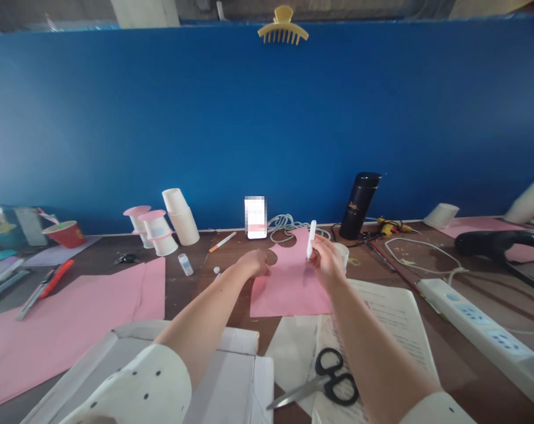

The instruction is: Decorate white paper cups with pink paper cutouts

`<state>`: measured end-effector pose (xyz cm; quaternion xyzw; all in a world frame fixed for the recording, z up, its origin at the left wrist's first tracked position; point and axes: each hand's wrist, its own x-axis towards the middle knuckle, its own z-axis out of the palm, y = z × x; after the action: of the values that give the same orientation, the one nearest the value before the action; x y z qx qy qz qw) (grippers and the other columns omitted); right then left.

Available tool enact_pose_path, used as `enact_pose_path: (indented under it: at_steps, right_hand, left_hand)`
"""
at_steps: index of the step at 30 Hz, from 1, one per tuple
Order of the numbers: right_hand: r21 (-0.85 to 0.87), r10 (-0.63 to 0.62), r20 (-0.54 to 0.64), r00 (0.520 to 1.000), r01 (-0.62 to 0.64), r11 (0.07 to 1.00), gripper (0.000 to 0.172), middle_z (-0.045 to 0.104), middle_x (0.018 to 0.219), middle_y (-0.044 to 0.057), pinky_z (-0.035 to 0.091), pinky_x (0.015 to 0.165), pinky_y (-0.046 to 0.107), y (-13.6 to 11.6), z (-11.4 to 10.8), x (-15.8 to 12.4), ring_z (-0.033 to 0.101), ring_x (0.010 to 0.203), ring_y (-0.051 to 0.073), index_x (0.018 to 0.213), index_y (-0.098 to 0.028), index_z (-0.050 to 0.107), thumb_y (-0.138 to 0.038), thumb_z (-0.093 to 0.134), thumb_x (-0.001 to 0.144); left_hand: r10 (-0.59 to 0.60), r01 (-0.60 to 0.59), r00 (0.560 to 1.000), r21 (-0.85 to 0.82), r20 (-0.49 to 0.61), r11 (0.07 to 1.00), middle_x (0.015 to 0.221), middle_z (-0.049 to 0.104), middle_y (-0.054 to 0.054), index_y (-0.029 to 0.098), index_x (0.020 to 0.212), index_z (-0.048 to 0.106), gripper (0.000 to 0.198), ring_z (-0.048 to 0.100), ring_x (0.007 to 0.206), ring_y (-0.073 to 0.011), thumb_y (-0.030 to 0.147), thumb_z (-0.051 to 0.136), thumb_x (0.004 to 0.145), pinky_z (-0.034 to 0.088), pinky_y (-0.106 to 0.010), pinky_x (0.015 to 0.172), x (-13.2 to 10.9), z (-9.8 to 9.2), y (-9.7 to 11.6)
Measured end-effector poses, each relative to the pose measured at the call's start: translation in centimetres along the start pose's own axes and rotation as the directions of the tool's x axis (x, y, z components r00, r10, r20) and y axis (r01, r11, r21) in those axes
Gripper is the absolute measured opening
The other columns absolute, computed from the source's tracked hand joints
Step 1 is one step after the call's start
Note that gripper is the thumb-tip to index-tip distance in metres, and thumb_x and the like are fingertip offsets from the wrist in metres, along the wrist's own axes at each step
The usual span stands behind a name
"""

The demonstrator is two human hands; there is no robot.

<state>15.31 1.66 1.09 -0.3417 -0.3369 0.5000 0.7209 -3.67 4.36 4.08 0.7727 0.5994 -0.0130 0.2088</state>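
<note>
A sheet of pink paper (289, 291) with curved cut-outs along its far edge lies on the table in front of me. My left hand (254, 263) is at the sheet's left edge, fingers bent and closed on the paper beside a cut-out. In my right hand (326, 262) is a white marker (312, 235), held nearly upright with its bluish tip down at the paper. A white paper cup (343, 254) stands partly hidden behind my right hand. Black-handled scissors (331, 377) lie between my forearms on printed pages (393, 312).
Left are larger pink sheets (94, 300), a utility knife (50, 285), stacked paper cups (181, 218) and cup-and-disc pieces (158, 229). A phone (255, 218) leans at the back. Right are a black flask (359, 206), cables and a power strip (474, 324).
</note>
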Motion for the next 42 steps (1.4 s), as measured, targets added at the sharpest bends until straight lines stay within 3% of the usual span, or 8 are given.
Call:
enact_pose_path:
  at_steps: [7,11,15,18,23,29,37,42]
  right_hand:
    - [0.249,0.09,0.26,0.961,-0.157,0.956,0.028,0.049,0.063,-0.004,0.04,0.037,0.011,-3.0,-0.3,-0.7,0.042,0.049,0.004,0.099,-0.015,0.065,-0.024,0.067,0.072]
    - [0.345,0.126,0.405,0.906,-0.279,0.896,0.028,0.05,0.071,-0.002,0.039,0.037,0.009,-3.6,-0.3,-1.3,0.041,0.051,0.003,0.103,-0.016,0.063,-0.02,0.064,0.075]
    - [0.259,0.161,0.447,0.88,-0.3,0.918,0.021,0.053,0.075,-0.001,0.04,0.04,0.01,-2.7,0.3,-1.6,0.043,0.053,0.004,0.097,-0.018,0.064,-0.018,0.064,0.076]
    - [0.158,0.197,0.456,0.868,-0.297,0.942,0.017,0.054,0.075,-0.002,0.04,0.043,0.012,-2.0,0.8,-1.8,0.042,0.053,0.004,0.092,-0.019,0.065,-0.021,0.066,0.075]
    - [-0.014,0.257,0.482,0.837,-0.286,0.958,0.015,0.054,0.071,-0.002,0.043,0.046,0.015,-1.0,1.3,-2.4,0.045,0.054,0.005,0.089,-0.018,0.064,-0.025,0.067,0.077]
    - [-0.268,0.367,0.547,0.752,-0.258,0.928,0.015,0.059,0.069,0.0,0.051,0.057,0.024,0.0,2.7,-3.8,0.056,0.06,0.01,0.085,-0.017,0.062,-0.029,0.068,0.077]
    - [-0.245,0.307,0.412,0.858,-0.22,0.944,0.017,0.06,0.07,0.0,0.05,0.061,0.027,0.8,2.3,-3.3,0.056,0.064,0.012,0.087,-0.019,0.063,-0.032,0.067,0.076]
    - [-0.335,0.295,0.307,0.905,-0.187,0.923,0.021,0.058,0.064,-0.001,0.048,0.055,0.025,1.4,2.3,-3.1,0.055,0.058,0.011,0.084,-0.018,0.062,-0.035,0.069,0.073]
  left_hand:
    - [0.027,-0.095,0.965,-0.249,-0.263,0.964,0.085,0.068,-0.006,0.02,0.083,0.069,0.027,0.062,0.075,-0.0202,0.04,0.053,0.078,0.043,-0.026,0.058,-4.5,-1.2,-1.6]
    - [-0.174,-0.195,0.82,-0.552,-0.545,0.81,0.071,0.063,-0.002,0.02,0.082,0.069,0.03,0.057,0.062,-0.0157,0.047,0.059,0.073,0.041,-0.024,0.053,-8.1,-1.5,-4.1]
    - [-0.45,-0.208,0.766,-0.84,-0.459,0.501,0.067,0.055,0.0,0.016,0.085,0.064,0.035,0.048,0.05,-0.0095,0.047,0.064,0.068,0.04,-0.021,0.043,-10.4,0.5,-5.6]
    - [-0.471,-0.15,0.815,-0.907,-0.339,0.393,0.07,0.053,0.0,0.015,0.075,0.059,0.029,0.052,0.055,-0.0103,0.041,0.066,0.066,0.047,-0.022,0.045,-10.8,2.5,-5.0]
    - [-0.357,0.012,0.913,-0.865,-0.195,0.502,0.071,0.057,-0.002,0.016,0.075,0.058,0.022,0.06,0.054,-0.0143,0.037,0.061,0.071,0.052,-0.027,0.046,-10.2,5.0,-2.9]
    - [-0.273,0.011,0.929,-0.719,-0.25,0.695,0.055,0.061,0.001,0.02,0.078,0.055,0.007,0.062,0.05,-0.015,0.026,0.051,0.079,0.044,-0.022,0.044,-10.1,7.0,-2.8]
    - [-0.206,-0.068,0.812,-0.44,-0.545,0.896,0.078,0.067,0.0,0.022,0.081,0.054,0.007,0.063,0.074,-0.0147,0.016,0.051,0.078,0.042,-0.024,0.064,-10.8,6.6,-3.2]
    - [-0.157,0.038,0.775,-0.203,-0.612,0.978,0.088,0.068,-0.002,0.022,0.09,0.052,0.011,0.064,0.075,-0.0184,0.018,0.045,0.084,0.038,-0.027,0.061,-11.4,6.1,-3.8]
